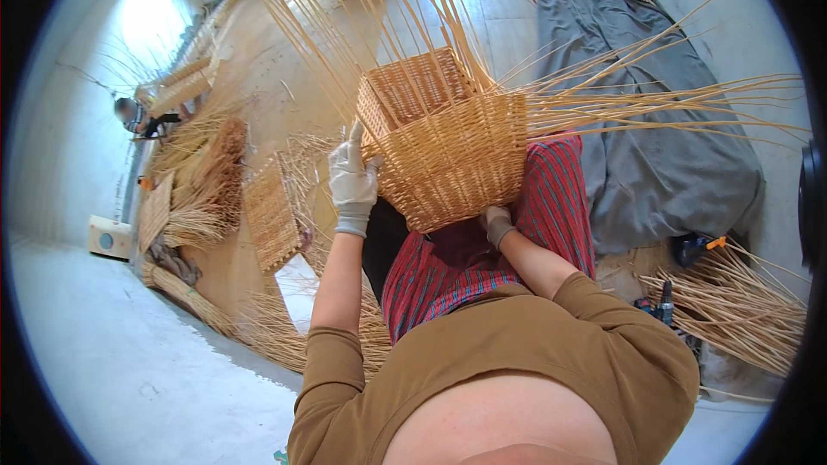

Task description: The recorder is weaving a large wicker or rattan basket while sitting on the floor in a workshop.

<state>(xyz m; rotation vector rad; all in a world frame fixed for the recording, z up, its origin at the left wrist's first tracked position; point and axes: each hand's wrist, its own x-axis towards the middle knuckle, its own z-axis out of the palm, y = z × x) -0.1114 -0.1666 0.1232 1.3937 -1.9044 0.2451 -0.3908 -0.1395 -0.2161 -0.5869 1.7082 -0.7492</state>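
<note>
A square-sided wicker basket (452, 159) of tan woven canes is tilted above my lap, its opening facing away from me. Long unwoven canes (637, 108) fan out from its rim, some to the far side and some to the right. My left hand (351, 174), in a pale work glove, grips the basket's left edge, fingers along the outer wall and thumb toward the near face. Under the basket's lower right corner is my right hand (497, 222), gloved too; the basket hides its fingers. A red striped cloth (556, 198) covers my legs.
Bundles of canes (202, 181) and a flat woven panel (271, 213) lie at left. A grey cloth (646, 155) spreads at right, with a cordless drill (663, 303) and more canes (745, 310) nearer me. Another person (138, 116) sits far left.
</note>
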